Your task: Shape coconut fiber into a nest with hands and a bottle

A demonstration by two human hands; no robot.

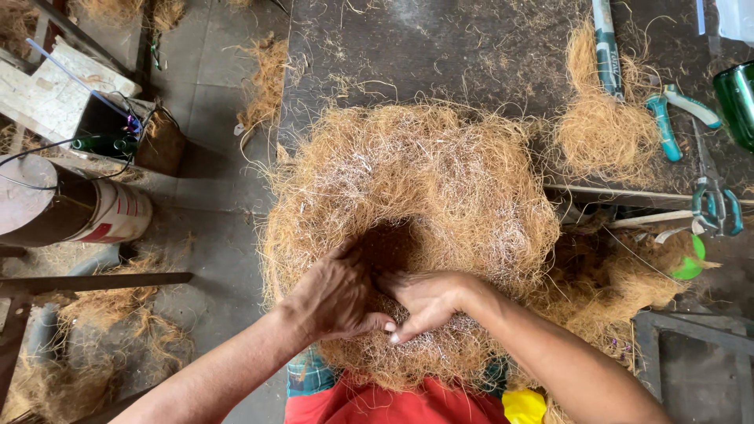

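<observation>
A large round mat of tan coconut fibre (424, 188) lies over the edge of a dark worktable (440, 55), with a dark hollow in its middle. My left hand (334, 294) and my right hand (428, 298) press side by side into the near rim of the fibre, just below the hollow. Fingers of both hands are curled into the strands, thumbs nearly touching. Neither hand holds a tool.
A smaller fibre clump (605, 133) sits on the table's right part. Teal-handled pliers (667, 122), scissors (711, 196), a green bottle (738, 94) and a printed tube (606, 47) lie nearby. A white bucket (102, 212) and a wooden box (118, 126) stand on the floor at left.
</observation>
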